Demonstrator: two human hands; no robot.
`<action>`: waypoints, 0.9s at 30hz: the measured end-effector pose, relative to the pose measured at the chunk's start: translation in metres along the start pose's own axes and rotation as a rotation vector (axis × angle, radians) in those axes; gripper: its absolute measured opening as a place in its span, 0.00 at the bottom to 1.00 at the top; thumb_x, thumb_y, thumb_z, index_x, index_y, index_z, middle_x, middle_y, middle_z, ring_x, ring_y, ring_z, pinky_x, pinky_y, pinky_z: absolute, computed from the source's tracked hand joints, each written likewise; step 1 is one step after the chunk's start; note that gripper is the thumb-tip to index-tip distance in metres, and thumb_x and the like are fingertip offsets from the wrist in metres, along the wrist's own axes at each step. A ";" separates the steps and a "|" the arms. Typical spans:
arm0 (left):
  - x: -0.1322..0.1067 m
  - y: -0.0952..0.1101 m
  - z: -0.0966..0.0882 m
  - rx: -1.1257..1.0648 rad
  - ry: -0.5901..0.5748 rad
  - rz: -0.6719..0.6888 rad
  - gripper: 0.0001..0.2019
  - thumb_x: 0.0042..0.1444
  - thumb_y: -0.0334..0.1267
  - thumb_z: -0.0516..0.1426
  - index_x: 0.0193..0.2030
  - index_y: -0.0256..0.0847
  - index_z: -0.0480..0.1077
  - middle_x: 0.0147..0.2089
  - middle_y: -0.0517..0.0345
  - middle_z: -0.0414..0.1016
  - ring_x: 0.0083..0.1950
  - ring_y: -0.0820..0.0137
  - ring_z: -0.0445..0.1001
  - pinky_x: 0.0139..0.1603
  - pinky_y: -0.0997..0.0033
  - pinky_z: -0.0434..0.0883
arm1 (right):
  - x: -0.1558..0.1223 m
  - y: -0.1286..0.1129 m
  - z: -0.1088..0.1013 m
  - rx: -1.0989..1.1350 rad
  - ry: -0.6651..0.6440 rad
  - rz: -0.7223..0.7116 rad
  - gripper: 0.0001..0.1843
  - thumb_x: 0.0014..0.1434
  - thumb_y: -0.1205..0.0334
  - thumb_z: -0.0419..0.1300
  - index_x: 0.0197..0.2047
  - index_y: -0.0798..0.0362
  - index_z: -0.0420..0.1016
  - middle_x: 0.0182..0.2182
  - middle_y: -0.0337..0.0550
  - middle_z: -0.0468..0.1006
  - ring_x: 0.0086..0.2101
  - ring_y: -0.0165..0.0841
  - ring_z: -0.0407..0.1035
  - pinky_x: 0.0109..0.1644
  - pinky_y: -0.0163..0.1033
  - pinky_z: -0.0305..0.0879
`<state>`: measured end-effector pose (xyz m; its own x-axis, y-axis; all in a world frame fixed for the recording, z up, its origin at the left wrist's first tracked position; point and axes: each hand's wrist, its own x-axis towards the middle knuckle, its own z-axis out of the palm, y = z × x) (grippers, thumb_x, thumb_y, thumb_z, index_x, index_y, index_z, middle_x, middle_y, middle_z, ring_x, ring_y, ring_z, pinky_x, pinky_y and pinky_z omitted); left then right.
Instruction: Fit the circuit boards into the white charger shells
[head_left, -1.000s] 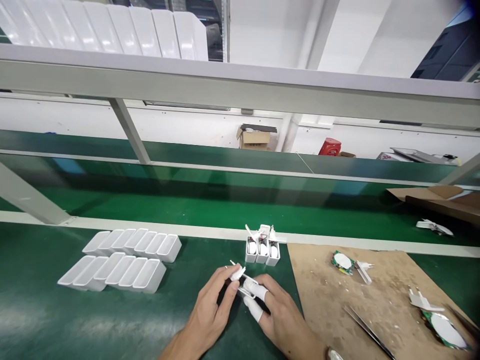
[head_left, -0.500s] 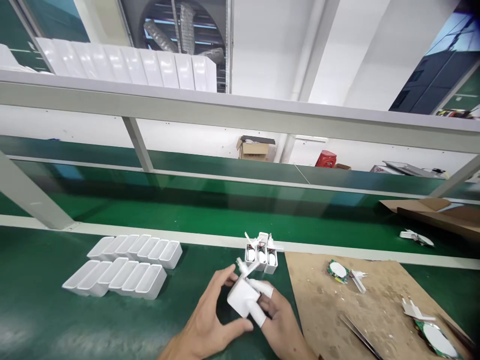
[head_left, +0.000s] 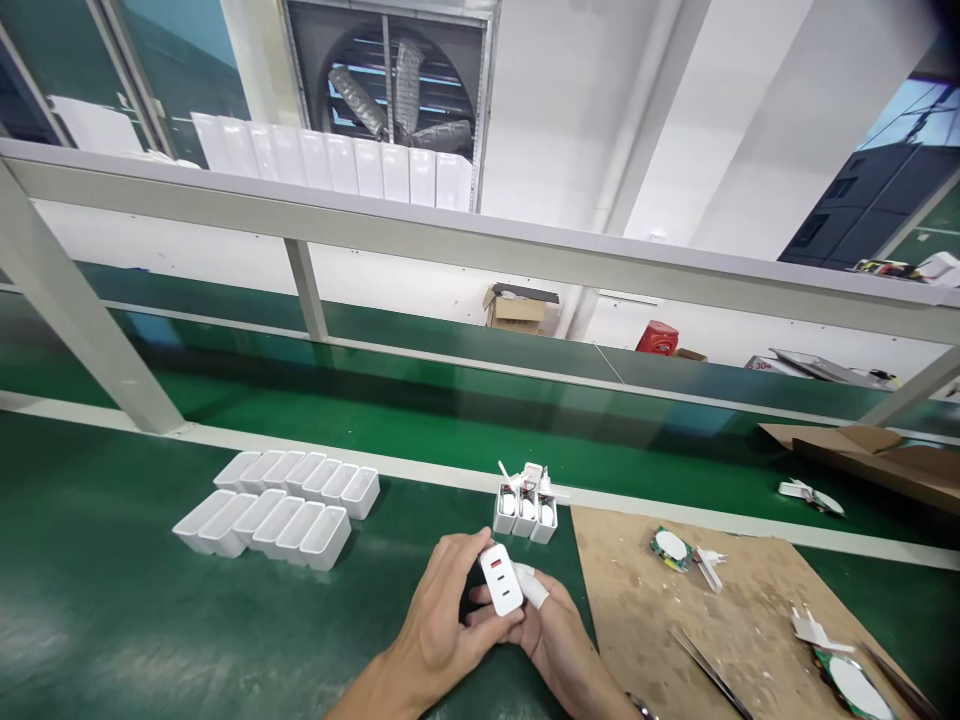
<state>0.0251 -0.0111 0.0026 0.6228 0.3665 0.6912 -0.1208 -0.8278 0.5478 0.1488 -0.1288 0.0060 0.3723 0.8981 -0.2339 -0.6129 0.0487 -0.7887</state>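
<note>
A white USB charger [head_left: 502, 580] is held between both hands, its port face turned up toward me. That face shows one port with red inside and two smaller dark slots. My left hand [head_left: 441, 612] closes on its left side, thumb below and fingers above. On the other side my right hand [head_left: 559, 625], wearing white finger covers, grips it too; part of these fingers is hidden behind the charger. Just beyond the hands stand three white charger housings [head_left: 526, 515] with round white parts and wires inside, plug pieces sticking out on top.
Two rows of white open housings [head_left: 277, 525] stand at left. On the brown board [head_left: 622, 600] at right lie green circuit boards [head_left: 670, 547] with round white discs, plug pieces [head_left: 709, 568] and tweezers [head_left: 709, 668]. A cardboard box [head_left: 862, 460] sits at far right.
The charger has been turned in the hands, so its port face now shows instead of its plain side and plug end. The view has shifted slightly left and up.
</note>
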 end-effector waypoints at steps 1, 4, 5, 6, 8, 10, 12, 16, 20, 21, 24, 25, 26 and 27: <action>0.000 0.000 0.000 -0.001 -0.007 -0.005 0.38 0.62 0.37 0.66 0.74 0.46 0.54 0.57 0.46 0.74 0.57 0.55 0.73 0.56 0.53 0.77 | 0.001 0.000 -0.001 -0.019 0.009 -0.015 0.30 0.58 0.41 0.71 0.49 0.60 0.82 0.39 0.57 0.86 0.41 0.50 0.83 0.49 0.56 0.77; -0.001 -0.001 0.000 0.018 -0.032 -0.086 0.37 0.63 0.34 0.63 0.74 0.48 0.52 0.58 0.46 0.72 0.60 0.54 0.72 0.60 0.49 0.75 | 0.002 0.002 -0.007 -0.199 0.099 -0.170 0.31 0.55 0.39 0.73 0.51 0.56 0.82 0.47 0.57 0.86 0.47 0.50 0.81 0.55 0.56 0.77; -0.001 -0.003 0.000 0.026 -0.040 -0.143 0.36 0.63 0.33 0.62 0.74 0.49 0.52 0.58 0.46 0.72 0.61 0.53 0.71 0.61 0.48 0.74 | 0.002 0.003 -0.009 -0.277 0.131 -0.238 0.32 0.54 0.39 0.73 0.52 0.55 0.82 0.49 0.56 0.85 0.49 0.50 0.80 0.57 0.55 0.76; -0.001 -0.004 0.000 0.026 -0.050 -0.215 0.36 0.63 0.34 0.62 0.74 0.48 0.52 0.58 0.46 0.72 0.61 0.53 0.72 0.61 0.46 0.74 | 0.002 0.005 -0.012 -0.349 0.148 -0.296 0.32 0.54 0.39 0.73 0.54 0.53 0.82 0.51 0.55 0.84 0.51 0.49 0.80 0.59 0.54 0.75; -0.002 -0.008 0.000 -0.012 -0.080 -0.377 0.36 0.62 0.36 0.62 0.74 0.47 0.53 0.57 0.46 0.71 0.61 0.53 0.73 0.62 0.46 0.74 | 0.001 0.009 -0.016 -0.462 0.122 -0.356 0.31 0.58 0.39 0.71 0.57 0.51 0.80 0.53 0.54 0.83 0.52 0.47 0.79 0.63 0.52 0.73; -0.003 -0.013 -0.001 -0.072 -0.109 -0.533 0.37 0.60 0.39 0.63 0.73 0.46 0.53 0.57 0.47 0.72 0.58 0.55 0.75 0.61 0.48 0.74 | 0.001 0.011 -0.022 -0.540 0.093 -0.400 0.28 0.63 0.40 0.65 0.58 0.51 0.79 0.53 0.54 0.83 0.52 0.45 0.80 0.64 0.51 0.72; -0.001 -0.018 -0.002 -0.114 -0.117 -0.640 0.40 0.56 0.41 0.64 0.74 0.45 0.53 0.58 0.48 0.73 0.57 0.56 0.77 0.61 0.49 0.74 | 0.004 0.011 -0.030 -0.621 0.153 -0.482 0.24 0.67 0.42 0.61 0.56 0.51 0.80 0.52 0.54 0.83 0.52 0.43 0.80 0.65 0.51 0.71; 0.012 -0.038 -0.005 -0.106 -0.041 -0.704 0.42 0.52 0.44 0.64 0.73 0.43 0.56 0.60 0.46 0.73 0.61 0.52 0.75 0.65 0.49 0.70 | 0.020 0.001 -0.058 -0.766 0.462 -0.624 0.20 0.65 0.47 0.60 0.53 0.50 0.79 0.55 0.53 0.80 0.54 0.43 0.76 0.67 0.52 0.67; 0.038 -0.064 -0.001 -0.089 -0.035 -0.707 0.47 0.46 0.43 0.65 0.73 0.38 0.56 0.60 0.42 0.74 0.65 0.47 0.72 0.67 0.46 0.67 | 0.039 -0.005 -0.085 -0.739 0.611 -0.567 0.29 0.59 0.50 0.59 0.59 0.56 0.74 0.54 0.60 0.78 0.47 0.47 0.77 0.59 0.60 0.72; 0.045 -0.069 0.002 -0.095 -0.046 -0.705 0.47 0.45 0.43 0.65 0.73 0.38 0.57 0.59 0.41 0.74 0.62 0.48 0.75 0.66 0.46 0.68 | 0.043 -0.005 -0.089 -0.724 0.605 -0.551 0.31 0.58 0.50 0.59 0.61 0.58 0.72 0.54 0.62 0.78 0.46 0.48 0.78 0.57 0.60 0.74; 0.055 -0.074 0.016 -0.131 -0.092 -0.693 0.48 0.45 0.44 0.65 0.73 0.37 0.56 0.61 0.39 0.75 0.52 0.53 0.80 0.61 0.48 0.73 | 0.048 -0.003 -0.093 -0.682 0.530 -0.529 0.33 0.55 0.54 0.59 0.62 0.58 0.71 0.56 0.62 0.78 0.51 0.48 0.78 0.59 0.57 0.74; 0.055 -0.072 0.022 -0.142 -0.106 -0.687 0.49 0.45 0.45 0.65 0.74 0.36 0.54 0.63 0.38 0.73 0.53 0.53 0.79 0.61 0.49 0.74 | 0.048 -0.002 -0.092 -0.668 0.494 -0.528 0.33 0.55 0.55 0.59 0.63 0.57 0.71 0.57 0.60 0.78 0.52 0.46 0.78 0.61 0.55 0.74; 0.053 -0.069 0.028 -0.151 -0.107 -0.682 0.51 0.45 0.47 0.65 0.75 0.36 0.52 0.65 0.37 0.71 0.57 0.53 0.78 0.64 0.49 0.73 | 0.048 -0.002 -0.091 -0.656 0.464 -0.527 0.33 0.55 0.56 0.58 0.64 0.56 0.70 0.58 0.58 0.79 0.53 0.45 0.78 0.62 0.53 0.73; 0.050 -0.064 0.034 -0.161 -0.090 -0.677 0.52 0.46 0.48 0.65 0.75 0.36 0.48 0.68 0.36 0.69 0.62 0.52 0.76 0.67 0.49 0.71 | 0.047 -0.001 -0.090 -0.644 0.441 -0.524 0.33 0.55 0.58 0.58 0.65 0.55 0.70 0.60 0.56 0.78 0.54 0.43 0.78 0.63 0.52 0.73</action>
<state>0.0905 0.0458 -0.0134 0.6623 0.7369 0.1353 0.2080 -0.3543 0.9117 0.2299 -0.1254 -0.0550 0.8026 0.5774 0.1499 0.1623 0.0306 -0.9863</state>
